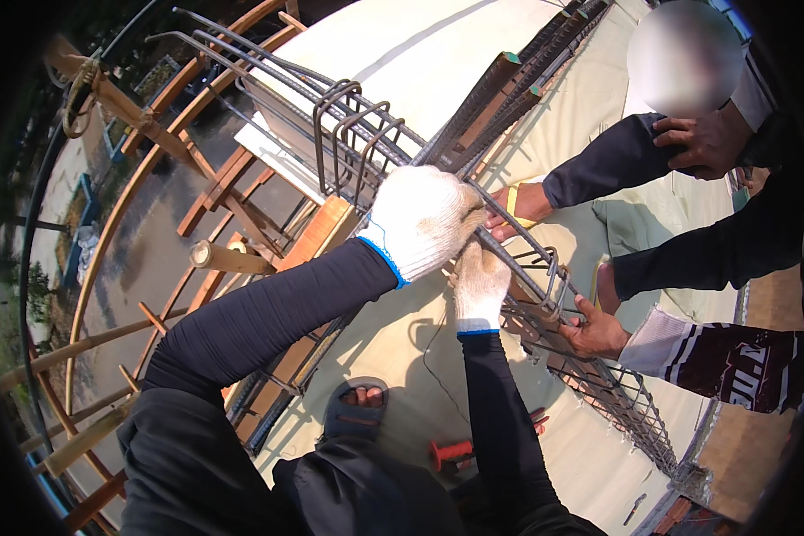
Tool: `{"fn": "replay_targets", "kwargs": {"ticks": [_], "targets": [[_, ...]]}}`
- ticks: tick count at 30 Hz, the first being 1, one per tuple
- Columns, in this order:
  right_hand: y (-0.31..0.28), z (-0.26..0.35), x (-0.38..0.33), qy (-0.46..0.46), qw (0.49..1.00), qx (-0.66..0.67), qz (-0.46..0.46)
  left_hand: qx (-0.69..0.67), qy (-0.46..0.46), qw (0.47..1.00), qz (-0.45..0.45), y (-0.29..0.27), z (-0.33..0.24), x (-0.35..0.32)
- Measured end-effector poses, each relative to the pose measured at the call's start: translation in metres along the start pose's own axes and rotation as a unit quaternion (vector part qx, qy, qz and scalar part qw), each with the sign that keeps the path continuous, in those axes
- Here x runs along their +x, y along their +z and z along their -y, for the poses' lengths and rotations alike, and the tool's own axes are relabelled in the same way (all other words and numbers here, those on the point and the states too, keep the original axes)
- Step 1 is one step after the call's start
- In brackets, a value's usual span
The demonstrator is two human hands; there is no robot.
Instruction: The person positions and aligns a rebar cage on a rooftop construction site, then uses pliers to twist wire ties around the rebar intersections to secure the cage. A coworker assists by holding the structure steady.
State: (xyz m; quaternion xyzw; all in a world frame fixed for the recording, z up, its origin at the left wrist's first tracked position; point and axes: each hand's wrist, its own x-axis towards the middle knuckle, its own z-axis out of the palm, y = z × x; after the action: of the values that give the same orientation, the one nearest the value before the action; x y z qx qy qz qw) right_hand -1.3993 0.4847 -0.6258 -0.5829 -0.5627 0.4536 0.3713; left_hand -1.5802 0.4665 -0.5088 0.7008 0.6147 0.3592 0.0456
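Observation:
My left hand (426,223), in a white knit glove with a blue cuff, is closed over the steel rebar (523,279) where long ribbed bars cross. Just below it, my right hand (481,284), gloved alike, reaches up to the same bars with its fingers curled in. What its fingertips pinch is hidden behind the bars and my left hand. Bent square stirrups (353,125) hang on the bars beyond my left hand. A co-worker's bare hand (596,330) grips the rebar cage (616,402) to the right of mine.
Pale sheeting (393,344) lies underfoot, with a red-handled tool (452,454) near my sandalled foot (355,406). A co-worker's sandalled foot (523,204) stands close to the bars. Timber and bamboo scaffolding (232,259) drops away at the left, above the ground below.

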Motion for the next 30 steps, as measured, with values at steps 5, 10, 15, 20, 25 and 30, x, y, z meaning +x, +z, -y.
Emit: {"fn": "replay_targets", "kwargs": {"ticks": [5,10,15,20,25,30], "targets": [[-0.045,-0.02,-0.054,-0.025,0.99,-0.133,0.038,-0.138,-0.189,0.968,-0.095,-0.053,0.021,-0.013],[-0.018,0.019,-0.05,-0.123,0.966,-0.226,0.026,-0.018,-0.084,0.991,-0.104,-0.067,0.047,-0.02],[0.001,0.021,-0.034,-0.17,0.963,-0.21,-0.006,0.062,-0.006,0.997,-0.036,-0.064,0.042,-0.015],[0.0,0.017,-0.033,-0.133,0.975,-0.178,-0.008,0.046,-0.002,0.999,-0.018,-0.065,0.038,-0.009],[0.008,0.007,-0.027,-0.124,0.97,-0.207,-0.017,0.064,0.003,0.998,-0.007,-0.057,0.043,-0.011],[0.003,0.01,-0.041,-0.159,0.959,-0.232,-0.007,0.052,-0.007,0.998,-0.018,-0.053,0.044,-0.011]]}}
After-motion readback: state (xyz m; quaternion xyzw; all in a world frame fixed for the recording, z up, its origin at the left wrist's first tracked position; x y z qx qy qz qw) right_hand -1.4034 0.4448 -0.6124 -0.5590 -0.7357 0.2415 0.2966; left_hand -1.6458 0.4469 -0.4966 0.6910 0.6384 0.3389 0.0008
